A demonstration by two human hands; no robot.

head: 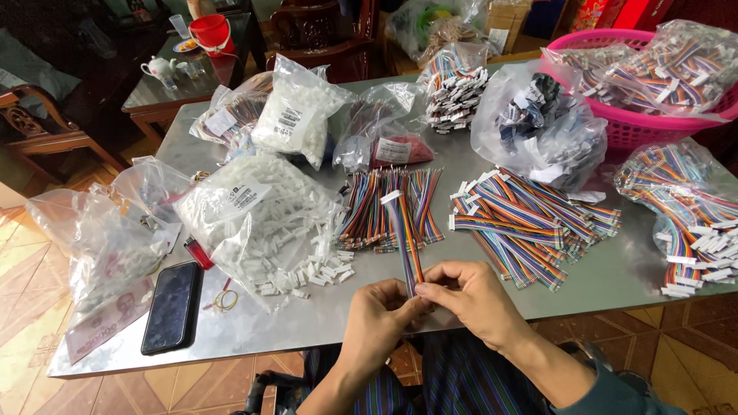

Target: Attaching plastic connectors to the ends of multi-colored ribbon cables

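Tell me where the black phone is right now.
In the head view, the black phone lies flat near the table's front left edge, left of both hands, beside a red lighter and rubber bands.

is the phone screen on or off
Off. The black rectangular smartphone lies flat, face up on the grey table near its left front edge, and its glass is uniformly dark, showing only faint reflections.

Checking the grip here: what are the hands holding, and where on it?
Both the left hand and right hand pinch the near end of a rainbow ribbon cable.
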